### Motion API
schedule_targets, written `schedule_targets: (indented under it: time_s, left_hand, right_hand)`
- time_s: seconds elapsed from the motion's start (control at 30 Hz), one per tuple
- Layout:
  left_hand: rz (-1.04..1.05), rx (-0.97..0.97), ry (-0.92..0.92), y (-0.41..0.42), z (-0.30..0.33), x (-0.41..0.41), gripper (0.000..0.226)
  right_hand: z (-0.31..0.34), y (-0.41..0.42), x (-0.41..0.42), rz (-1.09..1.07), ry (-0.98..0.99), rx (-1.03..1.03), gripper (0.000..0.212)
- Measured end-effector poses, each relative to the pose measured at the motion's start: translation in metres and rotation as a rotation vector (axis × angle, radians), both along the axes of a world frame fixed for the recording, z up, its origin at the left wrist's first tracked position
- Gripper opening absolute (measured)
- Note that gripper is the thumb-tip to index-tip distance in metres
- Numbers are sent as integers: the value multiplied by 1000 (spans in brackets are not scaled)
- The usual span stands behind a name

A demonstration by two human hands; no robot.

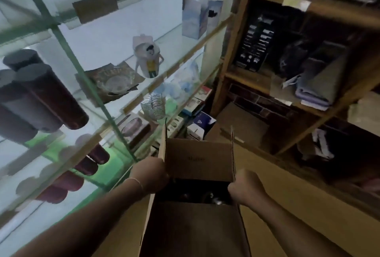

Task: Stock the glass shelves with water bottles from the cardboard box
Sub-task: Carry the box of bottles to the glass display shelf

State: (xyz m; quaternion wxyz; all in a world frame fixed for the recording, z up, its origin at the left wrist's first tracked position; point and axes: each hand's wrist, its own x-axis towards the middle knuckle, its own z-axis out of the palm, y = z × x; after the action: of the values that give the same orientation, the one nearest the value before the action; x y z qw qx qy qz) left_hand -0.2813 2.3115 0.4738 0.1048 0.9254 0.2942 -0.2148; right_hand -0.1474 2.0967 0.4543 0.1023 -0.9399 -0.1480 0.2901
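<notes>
While both arms reach forward, the left hand [151,174] holds the left side of the cardboard box [197,226], and the right hand [243,186] holds the right side. The left hand's fingers go over the edge and into the box, so I cannot tell how they lie. The right hand is curled up like a fist on the box wall, and its fingers are hidden too. A thin band [136,182] sits on the left wrist.

The box is open at the top, with its flaps standing up. Between the two hands, down inside the box, it is very dark. A few dim round tops [213,200] show there, but they are too dark to say for sure what they are.

To the left of the left hand stand the glass shelves [115,36]. Dark red water bottles [51,94] with black lids stand together on a shelf far up and left of the left hand. More dark red bottles [82,166] stand on a lower shelf, near the left hand. Past the box, higher up, a white cup with a cartoon picture [147,57] stands on the glass.

To the right of the right hand is a wooden rack [255,80] with folded cloths [316,90] on it.
</notes>
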Motion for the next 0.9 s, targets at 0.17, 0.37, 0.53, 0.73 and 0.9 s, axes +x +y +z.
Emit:
schedule_targets:
  time_s: [0.17,0.37,0.53,0.73,0.9]
  left_hand:
    - [-204,-52,4,16,-35,27,28]
    - [-299,-23,84,24,-76,55,26]
    - [-335,-15,147,37,-136,84,24]
    - [-329,20,205,51,-223,109,19]
    - [-291,16,195,65,-296,134,22]
  right_hand:
    - [-36,-16,-25,-215,17,-57,34]
    - [-79,-22,-26,-357,19,-107,36]
    - [-142,-11,-7,-427,48,-26,40]
    - [-239,4,11,-445,88,8,39]
    - [-313,15,28,-472,97,6,40]
